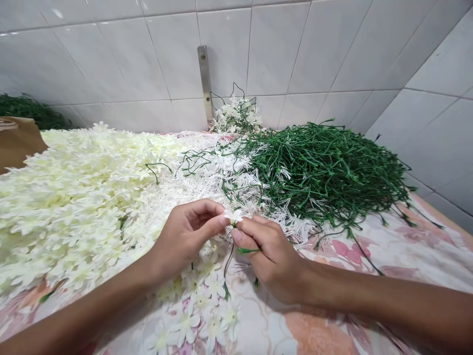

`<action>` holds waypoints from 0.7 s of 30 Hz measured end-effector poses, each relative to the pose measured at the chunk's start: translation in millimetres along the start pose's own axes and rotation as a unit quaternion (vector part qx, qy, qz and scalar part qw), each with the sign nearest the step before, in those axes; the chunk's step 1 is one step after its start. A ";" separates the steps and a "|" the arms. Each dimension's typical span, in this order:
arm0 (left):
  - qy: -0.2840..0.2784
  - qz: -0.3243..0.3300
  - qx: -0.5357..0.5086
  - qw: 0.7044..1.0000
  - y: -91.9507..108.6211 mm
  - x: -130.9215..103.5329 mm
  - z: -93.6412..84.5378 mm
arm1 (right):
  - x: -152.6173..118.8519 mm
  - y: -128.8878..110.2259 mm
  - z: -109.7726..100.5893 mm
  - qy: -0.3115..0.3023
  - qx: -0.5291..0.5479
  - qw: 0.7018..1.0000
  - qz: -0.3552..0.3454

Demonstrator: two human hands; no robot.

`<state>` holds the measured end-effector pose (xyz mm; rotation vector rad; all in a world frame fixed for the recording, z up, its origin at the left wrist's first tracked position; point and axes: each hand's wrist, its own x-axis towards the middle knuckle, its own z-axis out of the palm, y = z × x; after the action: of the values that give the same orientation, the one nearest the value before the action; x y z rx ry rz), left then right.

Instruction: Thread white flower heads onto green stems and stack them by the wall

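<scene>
Between my two hands is a small white flower (233,216), seen at the centre of the head view. My left hand (190,231) pinches its petals between thumb and forefinger. Just right of it, my right hand (268,251) is closed on a green stem (248,250) directly below the flower, and the stem's end sticks out past the thumb. Behind my hands lies a heap of thin white pieces (177,190). Loose white flowers (186,320) are spread on the cloth nearer to me.
A large pile of pale yellow-white flowers (74,197) covers the left. Green stems (332,172) are heaped at the right, on a floral cloth (325,330). A flower bunch (238,116) stands by a metal bracket (204,84) at the tiled wall. Brown cardboard (20,140) is far left.
</scene>
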<state>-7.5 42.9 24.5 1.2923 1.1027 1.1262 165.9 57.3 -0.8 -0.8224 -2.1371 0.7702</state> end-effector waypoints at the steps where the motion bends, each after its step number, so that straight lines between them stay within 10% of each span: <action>1: 0.000 0.006 0.012 1.000 -0.7 -0.6 0.0 | 0.0 0.0 -0.2 -0.001 0.001 1.000 0.001; 21: 0.027 0.060 0.098 0.993 -2.2 -2.0 8.6 | 0.4 0.5 -0.1 0.004 -0.015 1.000 -0.014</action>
<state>0.7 39.8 22.3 1.5046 1.2134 1.1696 165.8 58.0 -1.0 -0.8081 -2.1534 0.7221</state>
